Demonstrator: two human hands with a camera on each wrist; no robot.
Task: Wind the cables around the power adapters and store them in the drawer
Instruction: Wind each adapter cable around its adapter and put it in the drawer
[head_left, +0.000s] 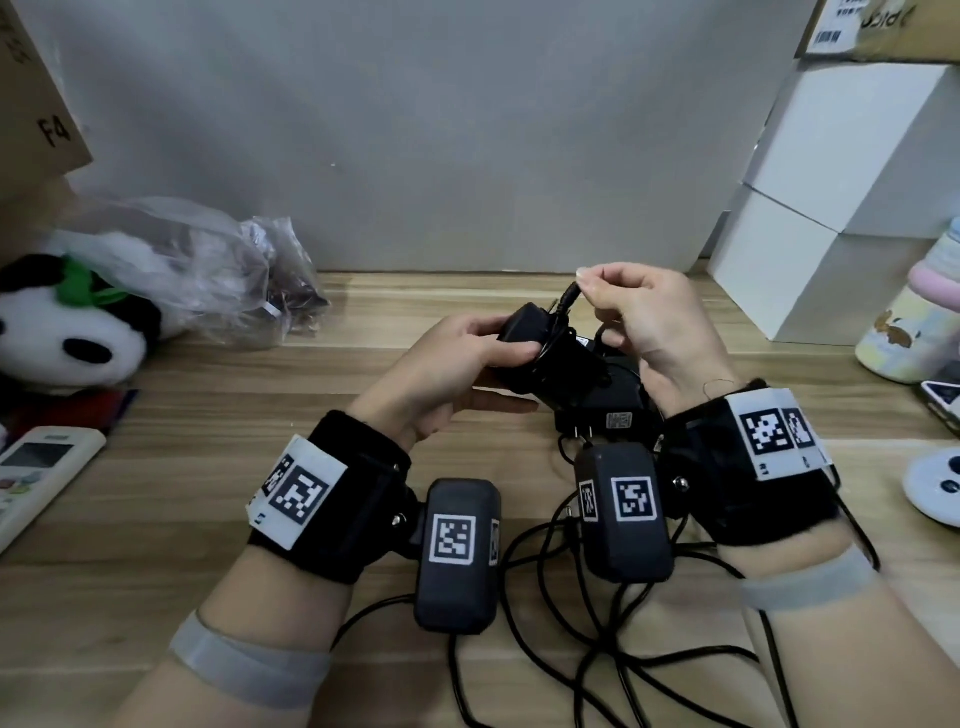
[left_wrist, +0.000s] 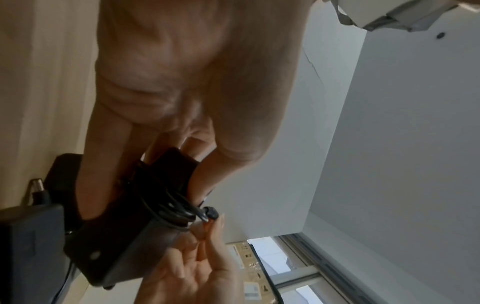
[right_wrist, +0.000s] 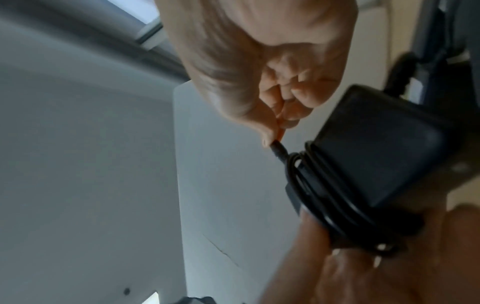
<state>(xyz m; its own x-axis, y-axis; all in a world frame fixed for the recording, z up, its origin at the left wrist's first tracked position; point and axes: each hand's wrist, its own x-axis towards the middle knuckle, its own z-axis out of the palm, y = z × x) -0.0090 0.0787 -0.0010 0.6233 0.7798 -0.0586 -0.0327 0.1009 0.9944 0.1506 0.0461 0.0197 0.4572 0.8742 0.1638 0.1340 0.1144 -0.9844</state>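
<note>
My left hand (head_left: 467, 358) grips a black power adapter (head_left: 540, 343) above the wooden desk, thumb on top and fingers underneath. Its thin black cable (right_wrist: 319, 191) is wrapped several times around the body. My right hand (head_left: 623, 306) pinches the cable's barrel plug (head_left: 567, 300) between thumb and forefinger, just above the adapter; the same plug (right_wrist: 279, 152) shows at the edge of the coils in the right wrist view. A second black adapter (head_left: 608, 410) lies flat on the desk below, its loose cable (head_left: 597, 623) sprawling toward me. No drawer is in view.
A panda plush (head_left: 67, 332) and a crumpled plastic bag (head_left: 208, 270) sit at the left, with a white remote (head_left: 36, 478) near the left edge. White boxes (head_left: 841, 197) stack at the right, beside a pastel bottle (head_left: 914, 322). The desk (head_left: 208, 467) runs to a grey wall.
</note>
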